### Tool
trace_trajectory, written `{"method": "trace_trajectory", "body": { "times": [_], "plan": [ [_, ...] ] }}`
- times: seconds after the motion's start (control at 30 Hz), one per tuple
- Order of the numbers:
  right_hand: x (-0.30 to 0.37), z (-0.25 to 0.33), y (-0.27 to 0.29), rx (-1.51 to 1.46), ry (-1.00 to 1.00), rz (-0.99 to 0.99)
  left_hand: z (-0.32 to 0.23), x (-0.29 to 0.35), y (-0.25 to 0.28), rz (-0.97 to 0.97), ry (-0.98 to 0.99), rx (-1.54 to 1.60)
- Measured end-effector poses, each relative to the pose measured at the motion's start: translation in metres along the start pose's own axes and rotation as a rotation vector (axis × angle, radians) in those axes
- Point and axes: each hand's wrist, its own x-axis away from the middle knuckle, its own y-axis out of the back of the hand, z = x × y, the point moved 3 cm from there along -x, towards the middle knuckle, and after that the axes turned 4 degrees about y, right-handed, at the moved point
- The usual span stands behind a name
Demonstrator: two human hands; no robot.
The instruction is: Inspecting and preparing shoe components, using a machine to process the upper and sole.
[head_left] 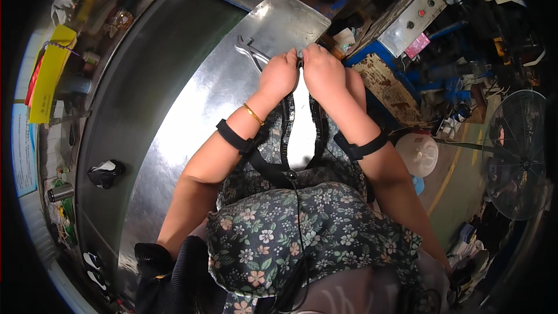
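A shoe upper [301, 122] with a white, sole-shaped bottom and a black, gathered edge rests lengthwise over my lap, its narrow end pointing away from me. My left hand [280, 73] grips the left side of that far end with bent fingers. On the other side my right hand [323, 70] pinches the same end, close to the left. Both sets of fingertips partly hide what they hold. A pair of metal pliers [251, 53] lies on the shiny metal tabletop [192, 93], just beyond my left hand.
A dark conveyor belt [116, 110] runs along the left, carrying a black shoe [106, 173]. At the right stand a machine with a button panel [421, 14], a white round stool [416, 154] and a large fan [517, 154]. A floral apron [290, 227] covers my lap.
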Motion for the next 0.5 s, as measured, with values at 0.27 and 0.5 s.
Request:
{"method": "trace_trajectory", "body": {
  "times": [0.27,0.5],
  "plan": [
    [0.064,-0.029,-0.02,-0.714,-0.165,-0.058,0.048,0.002,0.012,0.289,0.39,1.333],
    [0.109,-0.027,0.021,-0.837,-0.157,0.157,0.015,0.001,-0.001,0.125,0.369,1.436]
  ]
}}
